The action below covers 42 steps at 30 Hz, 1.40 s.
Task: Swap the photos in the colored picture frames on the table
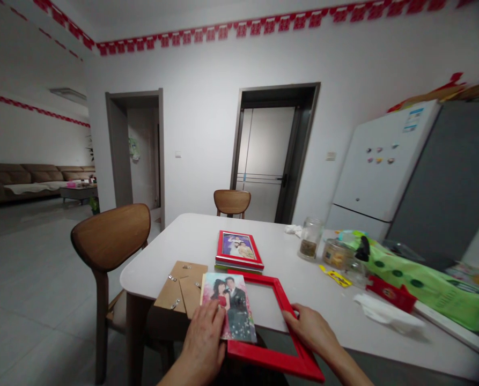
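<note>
My left hand (pixel 205 335) has its fingers on the lower left part of a printed photo (pixel 237 311) of a couple, holding it. The photo lies across the left side of an empty red picture frame (pixel 281 300) that overhangs the table's near edge. My right hand (pixel 314 327) is closed around the frame's right side. Left of the photo rests a brown backing board (pixel 181 287) with metal clips, partly under it. Just beyond lies a stack of framed pictures, the top one a red-framed photo (pixel 239 249).
On the white table (pixel 175 236), a glass jar (pixel 309 241), a lidded container (pixel 336 253), a yellow packet (pixel 336 276), a tissue (pixel 388 313) and a green plastic package (pixel 428 287) stand or lie to the right. Wooden chairs (pixel 112 236) are at the left and far side.
</note>
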Each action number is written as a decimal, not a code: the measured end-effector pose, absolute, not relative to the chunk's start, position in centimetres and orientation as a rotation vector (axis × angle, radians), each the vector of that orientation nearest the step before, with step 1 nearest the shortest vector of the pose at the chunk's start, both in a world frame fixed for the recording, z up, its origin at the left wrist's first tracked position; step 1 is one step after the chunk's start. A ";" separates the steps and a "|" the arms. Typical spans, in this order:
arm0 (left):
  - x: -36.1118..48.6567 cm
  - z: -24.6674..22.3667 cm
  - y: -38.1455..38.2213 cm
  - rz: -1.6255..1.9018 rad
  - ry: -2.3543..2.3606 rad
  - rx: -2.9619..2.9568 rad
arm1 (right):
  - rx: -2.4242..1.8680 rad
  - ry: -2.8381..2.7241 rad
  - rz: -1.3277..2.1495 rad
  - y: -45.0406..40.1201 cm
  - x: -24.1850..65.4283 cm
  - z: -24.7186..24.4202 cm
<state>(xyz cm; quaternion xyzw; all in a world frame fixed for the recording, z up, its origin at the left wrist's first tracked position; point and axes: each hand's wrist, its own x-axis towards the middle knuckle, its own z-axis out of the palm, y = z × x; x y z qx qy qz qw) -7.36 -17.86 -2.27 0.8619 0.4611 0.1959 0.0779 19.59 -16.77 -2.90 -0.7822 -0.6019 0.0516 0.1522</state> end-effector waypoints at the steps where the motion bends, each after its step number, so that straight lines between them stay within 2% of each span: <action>1: -7.1 -2.5 -17.6 0.562 1.374 2.595 | -2.239 -1.732 0.143 -16.7 19.6 -2.9; 9: -6.4 -3.2 -16.1 0.620 1.387 2.600 | -2.217 -1.735 0.166 -16.9 19.5 -2.8; 15: -8.1 -0.1 -15.1 1.105 1.298 2.276 | -2.013 -1.566 0.103 -17.3 18.2 -1.2; 17: -7.9 1.0 -15.0 1.279 1.209 1.981 | -1.806 -1.531 0.278 -17.5 16.6 -0.7; 22: -4.2 1.7 -16.9 1.423 0.771 1.095 | -1.343 -1.096 1.203 -17.9 10.8 -0.9; 24: -2.3 1.0 -17.9 1.402 0.674 0.946 | -1.122 -0.842 1.295 -17.9 9.5 -0.8; 26: -0.9 0.3 -18.4 1.382 0.607 0.885 | -0.977 -0.683 1.238 -17.7 9.3 -0.4; 30: -0.8 -0.5 -17.9 1.316 0.565 1.042 | -1.001 -0.640 1.075 -17.1 12.5 1.0; 34: -2.8 -0.8 -17.0 1.222 0.913 1.463 | -1.189 -0.668 1.159 -16.7 16.9 1.0; 37: -3.8 -1.5 -17.3 1.020 1.115 1.822 | -1.300 -0.725 1.255 -16.3 18.6 0.3; 42: -3.9 -2.4 -18.0 0.682 1.125 2.129 | -1.367 -0.926 1.248 -15.1 17.9 -0.4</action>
